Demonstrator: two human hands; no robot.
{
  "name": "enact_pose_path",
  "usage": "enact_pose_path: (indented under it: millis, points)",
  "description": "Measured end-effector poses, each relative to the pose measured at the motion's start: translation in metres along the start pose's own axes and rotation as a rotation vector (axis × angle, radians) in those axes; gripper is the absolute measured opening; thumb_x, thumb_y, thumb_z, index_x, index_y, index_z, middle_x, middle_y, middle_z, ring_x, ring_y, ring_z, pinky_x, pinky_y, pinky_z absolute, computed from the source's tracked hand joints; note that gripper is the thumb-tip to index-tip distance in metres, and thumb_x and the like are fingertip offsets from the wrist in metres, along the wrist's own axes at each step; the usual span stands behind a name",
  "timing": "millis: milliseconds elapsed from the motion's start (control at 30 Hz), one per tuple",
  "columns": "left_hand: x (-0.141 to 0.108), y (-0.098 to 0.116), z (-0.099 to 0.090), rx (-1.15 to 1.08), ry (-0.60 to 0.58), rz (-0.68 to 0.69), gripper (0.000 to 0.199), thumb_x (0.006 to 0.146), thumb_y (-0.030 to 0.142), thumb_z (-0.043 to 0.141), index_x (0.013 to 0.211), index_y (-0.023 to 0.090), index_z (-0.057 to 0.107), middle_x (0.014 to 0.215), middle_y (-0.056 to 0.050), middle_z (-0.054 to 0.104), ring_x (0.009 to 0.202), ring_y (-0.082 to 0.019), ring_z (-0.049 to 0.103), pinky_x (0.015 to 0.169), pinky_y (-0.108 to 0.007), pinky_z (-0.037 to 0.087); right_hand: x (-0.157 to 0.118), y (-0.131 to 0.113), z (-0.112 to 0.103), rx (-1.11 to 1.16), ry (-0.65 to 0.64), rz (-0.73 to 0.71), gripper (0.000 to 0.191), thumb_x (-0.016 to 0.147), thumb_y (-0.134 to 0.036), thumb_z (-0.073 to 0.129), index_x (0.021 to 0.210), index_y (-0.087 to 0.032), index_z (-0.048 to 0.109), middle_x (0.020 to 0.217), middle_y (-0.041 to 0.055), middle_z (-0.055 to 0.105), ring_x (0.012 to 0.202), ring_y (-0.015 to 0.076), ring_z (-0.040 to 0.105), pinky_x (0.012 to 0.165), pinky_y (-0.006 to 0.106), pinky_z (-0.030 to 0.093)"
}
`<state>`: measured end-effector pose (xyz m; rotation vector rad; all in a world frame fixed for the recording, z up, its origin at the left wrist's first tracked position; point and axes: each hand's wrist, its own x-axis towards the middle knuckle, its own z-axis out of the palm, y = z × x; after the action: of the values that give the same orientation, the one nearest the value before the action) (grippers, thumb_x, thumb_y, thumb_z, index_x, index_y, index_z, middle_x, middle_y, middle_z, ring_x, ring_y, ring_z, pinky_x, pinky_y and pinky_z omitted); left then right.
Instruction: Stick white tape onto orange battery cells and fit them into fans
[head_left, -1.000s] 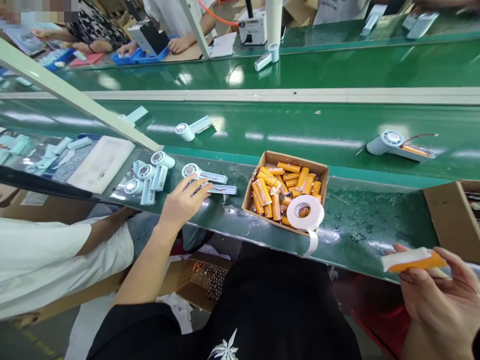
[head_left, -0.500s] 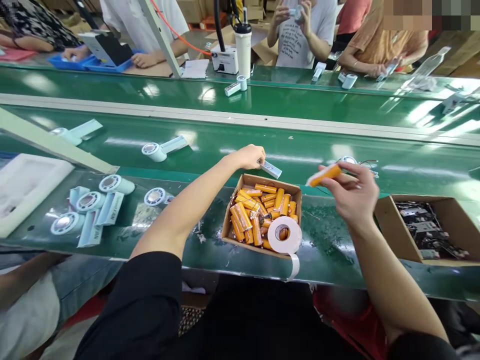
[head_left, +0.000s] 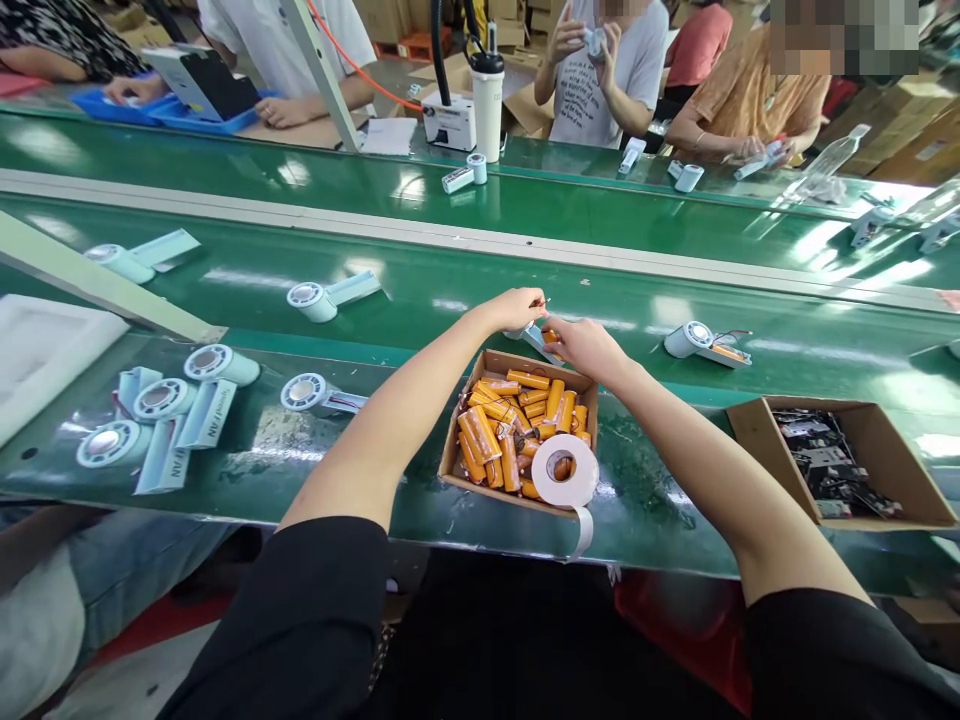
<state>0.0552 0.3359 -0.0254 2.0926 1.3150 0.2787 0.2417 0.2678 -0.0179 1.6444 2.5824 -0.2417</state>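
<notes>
My left hand [head_left: 521, 308] is pinched closed above the far edge of the cardboard box, with a thin wire end showing at its fingertips. Beneath it lies a pale blue handheld fan [head_left: 537, 340], its open handle partly hidden by both hands. Fingers of my right hand [head_left: 589, 347] are closed on an orange battery [head_left: 552, 341] at that handle. Just nearer to me, the cardboard box [head_left: 454, 462] holds several orange batteries [head_left: 480, 432] with wires. A roll of white tape [head_left: 544, 470] rests on its near right corner, its loose end hanging down.
Another fan [head_left: 688, 340] with a battery in its handle lies right on the green belt [head_left: 420, 335]. An open box of dark small parts [head_left: 825, 450] stands at right. Several fans [head_left: 163, 398] and a white foam tray [head_left: 52, 360] are left. Co-workers sit across the belt.
My right hand has moved left with the orange battery, bringing it to the fan handle beside my left hand. The fan on the right is now uncovered.
</notes>
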Motion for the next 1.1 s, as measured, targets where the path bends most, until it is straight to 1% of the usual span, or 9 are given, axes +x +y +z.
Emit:
enact_pose_path:
  millis: [200,367,467,600,700,767,833,933,1100]
  points:
    - [0.003,0.016,0.007,-0.002,0.064,-0.057,0.010,0.099,0.016,0.055,0.102,0.017,0.065,0.106,-0.009,0.078,0.095,-0.020,0.072,0.089,-0.029,0.051,0.018,-0.015,-0.008,-0.106,-0.139,-0.055,0.043,0.098,-0.050,0.065,0.130,-0.024,0.074,0.117,0.0184,0.078,0.108,0.0377,0.074,0.089,0.042,0.057]
    - [-0.081,0.049,0.010,0.011,0.244,0.229,0.022,0.098,0.027,0.067,0.118,0.018,0.067,0.129,-0.010,0.072,0.125,-0.024,0.062,0.116,-0.040,0.040,0.007,0.005,-0.004,-0.090,-0.072,-0.010,0.036,0.100,-0.038,0.060,0.130,-0.026,0.075,0.118,0.0156,0.079,0.107,0.0348,0.075,0.089,0.040,0.058]
    - [-0.160,0.067,0.027,0.070,0.017,0.630,0.030,0.091,0.048,0.078,0.105,0.021,0.075,0.117,-0.008,0.076,0.116,-0.027,0.064,0.108,-0.043,0.047,-0.011,0.027,0.004,-0.057,0.018,0.071,0.041,0.103,-0.033,0.055,0.140,-0.026,0.069,0.122,0.0143,0.078,0.111,0.0330,0.074,0.094,0.042,0.057]
    - [-0.225,0.081,0.062,0.211,-0.036,0.634,0.037,0.092,0.051,0.077,0.110,0.018,0.077,0.128,-0.012,0.072,0.120,-0.033,0.060,0.105,-0.050,0.051,-0.049,0.035,0.009,0.125,0.314,0.080,0.039,0.103,-0.032,0.053,0.135,-0.017,0.070,0.143,0.0160,0.068,0.134,0.0308,0.062,0.113,0.044,0.048]
    - [-0.243,0.086,0.078,0.180,0.125,0.598,0.031,0.100,0.042,0.068,0.114,0.015,0.073,0.130,-0.014,0.071,0.124,-0.034,0.057,0.109,-0.053,0.051,-0.100,0.019,0.004,0.532,0.628,0.127,0.036,0.102,-0.046,0.057,0.118,-0.019,0.074,0.124,0.0143,0.075,0.113,0.0289,0.070,0.096,0.042,0.056]
    - [-0.253,0.088,0.081,0.139,0.275,0.576,0.033,0.102,0.042,0.065,0.118,0.013,0.069,0.128,-0.015,0.071,0.127,-0.035,0.057,0.116,-0.058,0.046,-0.145,-0.003,0.000,0.877,0.522,0.125,0.047,0.104,-0.060,0.050,0.117,-0.021,0.072,0.094,0.0078,0.076,0.076,0.0219,0.070,0.069,0.034,0.056]
    - [-0.265,0.087,0.081,0.122,0.386,0.561,0.031,0.103,0.042,0.062,0.115,0.013,0.067,0.119,-0.015,0.072,0.124,-0.034,0.061,0.123,-0.065,0.039,-0.189,-0.030,-0.002,1.145,0.185,0.007,0.057,0.101,-0.070,0.049,0.116,-0.020,0.072,0.072,0.0015,0.069,0.054,0.0159,0.058,0.054,0.028,0.046]
    - [-0.280,0.080,0.082,0.099,0.465,0.546,0.026,0.102,0.040,0.065,0.109,0.015,0.065,0.105,-0.010,0.071,0.119,-0.033,0.066,0.127,-0.070,0.033,-0.236,-0.068,-0.001,1.209,-0.192,-0.173,0.046,0.097,-0.062,0.065,0.094,-0.017,0.074,0.061,-0.0024,0.060,0.050,0.0106,0.048,0.050,0.024,0.035]
    - [-0.304,0.048,0.076,0.141,0.606,0.450,0.022,0.097,0.023,0.067,0.118,0.018,0.064,0.110,-0.007,0.073,0.127,-0.033,0.066,0.128,-0.071,0.032,-0.251,-0.093,-0.001,1.131,-0.412,-0.616,0.046,0.103,-0.047,0.064,0.070,-0.016,0.070,0.060,-0.0007,0.060,0.053,0.0081,0.046,0.053,0.024,0.031]
